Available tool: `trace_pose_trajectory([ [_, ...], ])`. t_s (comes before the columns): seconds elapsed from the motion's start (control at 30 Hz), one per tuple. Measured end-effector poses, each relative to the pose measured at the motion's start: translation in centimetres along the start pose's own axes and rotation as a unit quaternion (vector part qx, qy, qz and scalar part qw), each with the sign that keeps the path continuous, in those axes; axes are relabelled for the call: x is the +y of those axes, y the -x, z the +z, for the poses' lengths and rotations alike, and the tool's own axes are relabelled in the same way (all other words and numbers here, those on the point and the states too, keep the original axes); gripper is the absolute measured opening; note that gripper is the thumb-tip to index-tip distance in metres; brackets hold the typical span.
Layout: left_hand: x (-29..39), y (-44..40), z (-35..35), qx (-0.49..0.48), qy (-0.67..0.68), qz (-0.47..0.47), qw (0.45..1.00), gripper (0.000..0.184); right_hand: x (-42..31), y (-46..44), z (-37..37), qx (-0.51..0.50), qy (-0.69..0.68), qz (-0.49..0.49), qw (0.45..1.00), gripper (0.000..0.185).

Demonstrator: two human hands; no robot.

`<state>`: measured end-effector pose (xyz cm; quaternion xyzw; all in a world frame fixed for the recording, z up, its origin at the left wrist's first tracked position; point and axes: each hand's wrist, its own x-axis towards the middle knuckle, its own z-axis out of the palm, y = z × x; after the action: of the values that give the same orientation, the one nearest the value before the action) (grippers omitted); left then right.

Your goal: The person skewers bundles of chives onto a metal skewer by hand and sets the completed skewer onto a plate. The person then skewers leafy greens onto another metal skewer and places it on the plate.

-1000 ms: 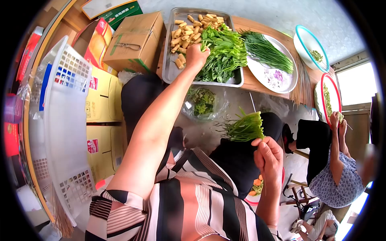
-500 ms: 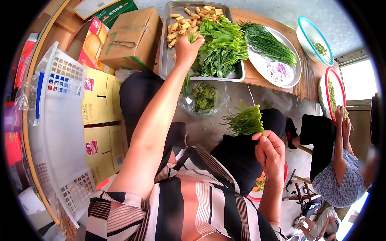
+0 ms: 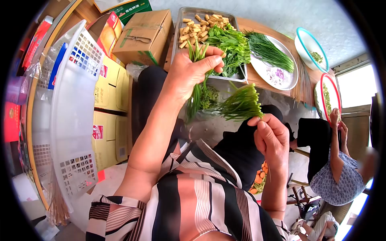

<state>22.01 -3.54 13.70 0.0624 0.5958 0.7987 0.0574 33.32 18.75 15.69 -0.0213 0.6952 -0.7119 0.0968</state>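
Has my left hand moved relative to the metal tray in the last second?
Yes. The left hand, gripping green stalks, has come back from over the metal tray toward the body, to its near left corner.

Your striped shirt [image 3: 203, 197] was matt cloth, the green stalks [image 3: 243, 103] you held looked smooth, the tray [image 3: 188, 13] was shiny metal, the table [image 3: 253, 26] was wood, the oval plate [image 3: 286, 81] looked glossy, the basket [image 3: 74, 120] was smooth translucent plastic
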Motion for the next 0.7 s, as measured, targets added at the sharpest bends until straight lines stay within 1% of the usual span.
trace_pose_trajectory([
  [0.03,0.1,0.3,0.2,-0.002,0.003,0.002,1.0,0.021,-0.2,0.2,0.3,0.002,0.004,-0.002,1.0,0.023],
  [0.1,0.1,0.8,0.4,-0.033,0.058,-0.03,0.997,0.022,-0.4,0.5,0.7,0.004,0.007,0.002,1.0,0.024],
  [0.13,0.1,1.1,0.5,-0.04,0.068,-0.032,0.996,0.021,-0.4,0.6,0.8,0.002,0.008,0.003,1.0,0.024],
  [0.27,0.3,1.8,0.7,-0.045,0.083,-0.042,0.995,0.02,-0.4,0.9,1.0,-0.002,0.013,0.0,1.0,0.024],
  [0.33,0.4,1.9,0.9,-0.04,0.095,-0.046,0.994,0.02,-0.7,1.1,0.8,-0.027,0.005,0.03,0.999,0.022],
  [0.7,0.5,2.0,0.5,-0.046,0.115,-0.049,0.991,0.019,-0.6,1.0,1.2,-0.033,0.015,0.04,0.999,0.022],
])
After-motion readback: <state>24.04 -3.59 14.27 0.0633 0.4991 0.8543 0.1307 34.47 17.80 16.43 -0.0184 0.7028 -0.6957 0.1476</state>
